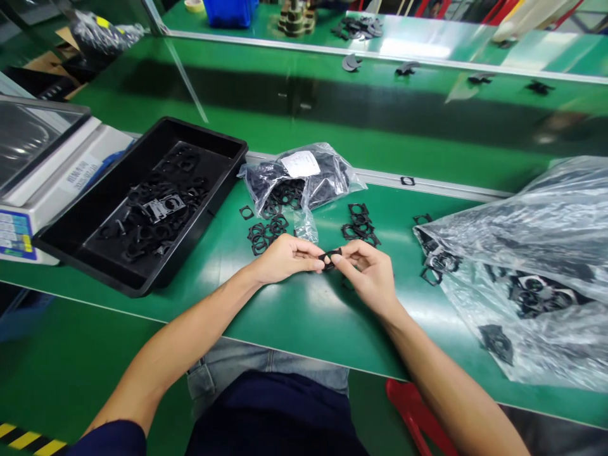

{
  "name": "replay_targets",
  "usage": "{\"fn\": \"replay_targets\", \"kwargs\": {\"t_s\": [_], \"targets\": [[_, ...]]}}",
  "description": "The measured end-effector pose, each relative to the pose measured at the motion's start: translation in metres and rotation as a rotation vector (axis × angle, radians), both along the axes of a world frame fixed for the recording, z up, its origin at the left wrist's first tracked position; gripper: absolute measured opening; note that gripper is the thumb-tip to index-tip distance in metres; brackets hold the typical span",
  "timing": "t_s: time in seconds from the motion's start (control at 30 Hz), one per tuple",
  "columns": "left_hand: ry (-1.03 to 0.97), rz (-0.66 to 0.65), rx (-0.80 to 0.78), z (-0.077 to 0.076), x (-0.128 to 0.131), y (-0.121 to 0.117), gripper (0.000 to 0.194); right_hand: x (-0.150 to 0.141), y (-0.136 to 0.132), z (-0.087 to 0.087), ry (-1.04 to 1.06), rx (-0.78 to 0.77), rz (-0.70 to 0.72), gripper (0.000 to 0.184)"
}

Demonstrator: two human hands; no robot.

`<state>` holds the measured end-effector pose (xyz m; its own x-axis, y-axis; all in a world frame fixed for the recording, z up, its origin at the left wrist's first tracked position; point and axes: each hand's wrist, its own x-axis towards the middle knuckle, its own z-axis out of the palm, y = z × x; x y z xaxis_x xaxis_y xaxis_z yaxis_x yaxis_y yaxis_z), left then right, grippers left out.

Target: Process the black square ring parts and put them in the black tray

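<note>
My left hand (287, 258) and my right hand (368, 269) meet above the green table, both pinching one small black plastic ring part (331, 254) between thumbs and fingers. The fingers cover much of its outline. Just beyond my left hand lies a loose pile of black ring parts (266, 234). Past my right hand is another small pile of similar black parts (359, 223). Behind both piles rests a clear plastic bag (327, 174) of black rings with a white label, its mouth toward me.
On the left stands a black tray (142, 278) holding many black parts, beside a white scale (90, 158). A large clear bag (517, 234) spills black parts at the right. Beyond a metal rail (441, 187), scattered dark pieces (351, 62) and a blue bin (231, 11) sit farther back.
</note>
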<state>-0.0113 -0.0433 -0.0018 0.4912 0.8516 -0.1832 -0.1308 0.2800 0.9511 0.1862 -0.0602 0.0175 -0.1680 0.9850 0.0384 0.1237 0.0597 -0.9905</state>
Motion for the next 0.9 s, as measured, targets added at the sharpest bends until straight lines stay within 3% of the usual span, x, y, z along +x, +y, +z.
{"fn": "replay_targets", "kwargs": {"t_s": [0.13,0.33,0.47,0.73,0.9], "targets": [[0.011,0.048,0.081,-0.003,0.001,0.001,0.023,-0.001,-0.003,0.0,-0.046,0.065,-0.055,0.034],[-0.011,0.013,0.075,0.006,0.001,-0.001,0.031,0.0,0.001,0.003,0.154,-0.148,-0.011,0.041],[-0.046,0.013,0.028,0.009,0.002,-0.003,0.039,-0.001,0.002,0.006,0.203,-0.193,-0.025,0.043],[-0.014,0.197,0.051,0.004,0.01,-0.004,0.033,-0.004,0.003,0.002,0.146,-0.146,-0.077,0.049],[0.087,0.292,0.162,0.004,0.016,-0.009,0.026,-0.003,0.002,-0.004,0.039,-0.034,-0.085,0.037]]}}
